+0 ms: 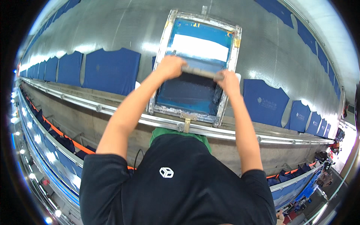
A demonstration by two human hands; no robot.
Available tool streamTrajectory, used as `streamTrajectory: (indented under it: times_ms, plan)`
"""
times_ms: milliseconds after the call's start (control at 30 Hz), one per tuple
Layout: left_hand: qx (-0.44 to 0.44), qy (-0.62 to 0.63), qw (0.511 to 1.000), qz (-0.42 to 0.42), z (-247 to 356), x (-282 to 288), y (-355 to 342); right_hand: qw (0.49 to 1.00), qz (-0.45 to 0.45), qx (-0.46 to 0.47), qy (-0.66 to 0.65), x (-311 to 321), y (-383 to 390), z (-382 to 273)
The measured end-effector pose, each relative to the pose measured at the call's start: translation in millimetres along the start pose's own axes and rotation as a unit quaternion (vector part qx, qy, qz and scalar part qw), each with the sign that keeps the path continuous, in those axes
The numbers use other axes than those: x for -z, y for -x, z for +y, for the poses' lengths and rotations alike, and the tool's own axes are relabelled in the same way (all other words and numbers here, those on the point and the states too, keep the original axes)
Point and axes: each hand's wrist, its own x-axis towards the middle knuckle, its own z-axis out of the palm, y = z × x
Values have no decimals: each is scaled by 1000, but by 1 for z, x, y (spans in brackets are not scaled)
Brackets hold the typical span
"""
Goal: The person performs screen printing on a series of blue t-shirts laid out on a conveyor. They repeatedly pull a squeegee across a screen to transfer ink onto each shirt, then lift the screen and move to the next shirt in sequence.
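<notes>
A screen printing frame (234, 48) with a blue mesh and worn, paint-stained edges lies on a long metal table. A pale strip shows on its upper mesh; dark ink covers much of the lower part. My left hand (170, 67) and my right hand (229, 80) are closed on either end of a squeegee (200, 73), held across the middle of the frame. My hands are slightly blurred, and the squeegee's blade edge is hard to make out.
Rows of blue fabric pieces (111, 71) lie along the table (135, 30), some with white prints (264, 101) on the right. A metal rail (99, 107) runs along the near edge. Beyond it are an orange strip (77, 144), dark fabrics and further tables at both lower sides.
</notes>
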Motion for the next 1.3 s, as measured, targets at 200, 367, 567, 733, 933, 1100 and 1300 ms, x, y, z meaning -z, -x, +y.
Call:
streamTrajectory:
  times_ms: [200, 367, 567, 733, 933, 1100, 1300]
  plan:
    - [-11, -12, 999, 44, 33, -59, 122, 996, 56, -8, -62, -27, 124, -48]
    - [-18, -24, 994, 103, 65, -63, 195, 997, 38, -3, -69, -24, 181, -83]
    - [-1, 36, 997, -67, 31, -14, 143, 993, -101, 7, -62, 21, 122, -64]
    - [15, 33, 997, -62, -14, 36, -5, 992, -121, -24, 11, 49, -36, -24]
    - [16, -13, 1000, 6, -18, 15, -19, 998, -34, -44, -13, 18, -31, -12]
    - [-41, 46, 998, 31, 8, -32, 90, 998, -28, -14, -51, -7, 88, -49]
    - [12, 20, 999, -42, 4, -8, 67, 996, -75, -24, -33, 17, 51, -47]
